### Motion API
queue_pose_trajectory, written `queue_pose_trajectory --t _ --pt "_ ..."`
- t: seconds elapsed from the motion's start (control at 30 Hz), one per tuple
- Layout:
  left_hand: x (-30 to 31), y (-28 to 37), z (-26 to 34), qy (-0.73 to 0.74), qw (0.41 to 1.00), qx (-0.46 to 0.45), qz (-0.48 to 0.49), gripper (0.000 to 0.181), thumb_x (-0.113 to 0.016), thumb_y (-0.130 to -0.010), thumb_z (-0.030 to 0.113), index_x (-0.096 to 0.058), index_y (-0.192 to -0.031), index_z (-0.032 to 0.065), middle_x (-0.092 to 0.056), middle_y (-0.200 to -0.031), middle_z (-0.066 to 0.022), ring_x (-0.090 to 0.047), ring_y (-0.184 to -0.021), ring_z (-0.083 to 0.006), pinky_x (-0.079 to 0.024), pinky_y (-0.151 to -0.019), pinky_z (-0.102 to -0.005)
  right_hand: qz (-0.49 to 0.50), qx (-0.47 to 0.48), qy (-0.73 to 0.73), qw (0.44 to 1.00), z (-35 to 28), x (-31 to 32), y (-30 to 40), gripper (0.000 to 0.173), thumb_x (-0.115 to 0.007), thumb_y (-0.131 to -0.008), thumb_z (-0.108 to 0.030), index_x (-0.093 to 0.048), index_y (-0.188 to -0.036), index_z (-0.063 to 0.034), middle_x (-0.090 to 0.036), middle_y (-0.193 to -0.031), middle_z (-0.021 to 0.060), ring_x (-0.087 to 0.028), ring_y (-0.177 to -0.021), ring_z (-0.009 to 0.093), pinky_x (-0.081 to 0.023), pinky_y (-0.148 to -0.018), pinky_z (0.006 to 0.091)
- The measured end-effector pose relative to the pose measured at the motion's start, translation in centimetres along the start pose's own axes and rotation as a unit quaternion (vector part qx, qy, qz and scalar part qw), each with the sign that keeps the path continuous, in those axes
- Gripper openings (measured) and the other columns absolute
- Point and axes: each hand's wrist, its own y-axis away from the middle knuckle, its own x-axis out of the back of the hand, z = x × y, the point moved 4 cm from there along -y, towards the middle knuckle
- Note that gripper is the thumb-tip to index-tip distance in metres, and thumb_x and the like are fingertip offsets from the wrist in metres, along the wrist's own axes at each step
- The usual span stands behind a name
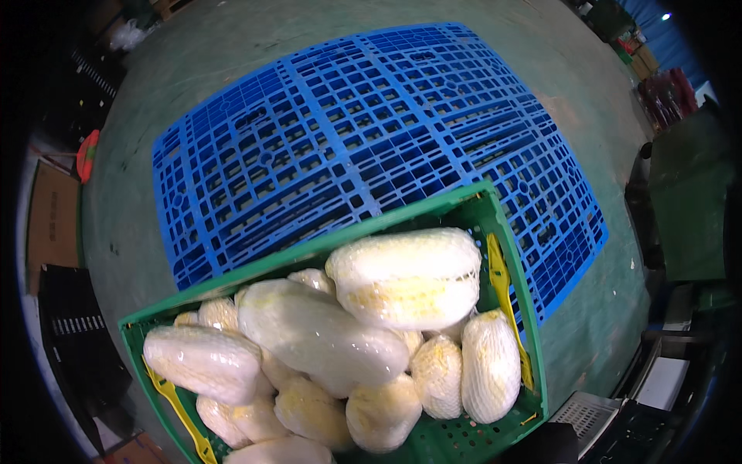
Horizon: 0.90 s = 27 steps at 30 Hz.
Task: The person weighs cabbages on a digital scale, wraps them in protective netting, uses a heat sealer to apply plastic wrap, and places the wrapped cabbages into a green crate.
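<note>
Both of my hands are out of view. Before me is a green plastic crate (524,325), tilted across the picture, with yellow handles (499,269) at its two short ends. Several pale, elongated napa cabbages lie heaped in it. A large cabbage (406,278) in a white foam net is at the far right of the heap. Beside it a smooth film-wrapped cabbage (319,330) lies slantwise over others. A further wrapped cabbage (203,359) rests at the left, and a netted one (491,368) stands near the right handle. The crate's near edge is cut off below.
A blue plastic pallet (348,156) with a grid deck lies on the green floor (603,313) beyond the crate. Black crates (75,325) and a cardboard box (55,220) line the left. A dark green bin (690,197) and a white perforated basket (582,414) stand at the right.
</note>
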Motion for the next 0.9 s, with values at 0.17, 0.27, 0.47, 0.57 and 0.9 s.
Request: queue_pose_trajectory --t 0.17,0.27,0.47,0.57,0.9 --pt "-0.3 0.1 -2.4 0.102 0.994 0.001 -0.041 0.059 -0.026 -0.092 0.051 -0.029 -0.144 0.0253 -0.024 -0.151 -0.0023 -0.024 -0.137 -0.0284 -0.024 -0.106 -0.0534 -0.044 0.024 -0.017 0.999 -0.8 0.5 0.5 0.043 -0.036 -0.096 -0.035 -0.054 -0.123 -0.0065 -0.057 -0.122 0.0107 -0.052 -0.109 0.030 -0.038 -0.099 0.0426" --pt "-0.4 -0.1 -5.0 0.188 0.979 0.011 -0.079 0.059 -0.025 -0.092 0.052 -0.029 -0.145 0.0258 -0.022 -0.152 -0.0015 -0.023 -0.138 -0.0280 -0.023 -0.107 -0.0540 -0.082 0.045 -0.029 0.995 -1.1 0.9 1.0 0.043 -0.036 -0.096 -0.035 -0.054 -0.122 -0.0066 -0.057 -0.122 0.0104 -0.052 -0.109 0.030 -0.038 -0.100 0.0424" --pt "2.7 -0.4 -7.4 0.376 0.920 0.008 -0.114 0.060 -0.023 -0.092 0.053 -0.027 -0.146 0.0269 -0.019 -0.154 -0.0001 -0.020 -0.140 -0.0273 -0.021 -0.108 -0.0554 -0.171 0.067 -0.028 0.983 0.8 -3.0 4.2 0.044 -0.035 -0.096 -0.036 -0.055 -0.121 -0.0068 -0.057 -0.122 0.0099 -0.052 -0.109 0.030 -0.037 -0.101 0.0419" --pt "-6.9 -0.7 -5.7 0.489 0.817 0.039 -0.303 0.060 -0.022 -0.092 0.053 -0.026 -0.146 0.0274 -0.018 -0.155 0.0006 -0.018 -0.141 -0.0270 -0.020 -0.109 -0.0561 -0.186 0.197 -0.011 0.963 -6.0 0.7 -4.7 0.035 -0.038 -0.095 -0.023 -0.058 -0.112 0.0000 -0.062 -0.107 0.0105 -0.058 -0.092 0.027 -0.048 -0.083 0.0394" --pt "1.7 5.2 -8.5 0.217 0.954 0.120 -0.170 0.059 -0.048 -0.094 0.044 -0.039 -0.132 -0.0001 -0.052 -0.129 -0.0114 -0.058 -0.111 -0.0273 -0.047 -0.091 -0.0399 -0.134 -0.083 0.223 0.962 -3.7 7.0 0.2 0.037 -0.048 -0.095 -0.022 -0.050 -0.126 -0.0032 -0.056 -0.122 0.0114 -0.057 -0.109 0.029 -0.049 -0.086 0.0395"
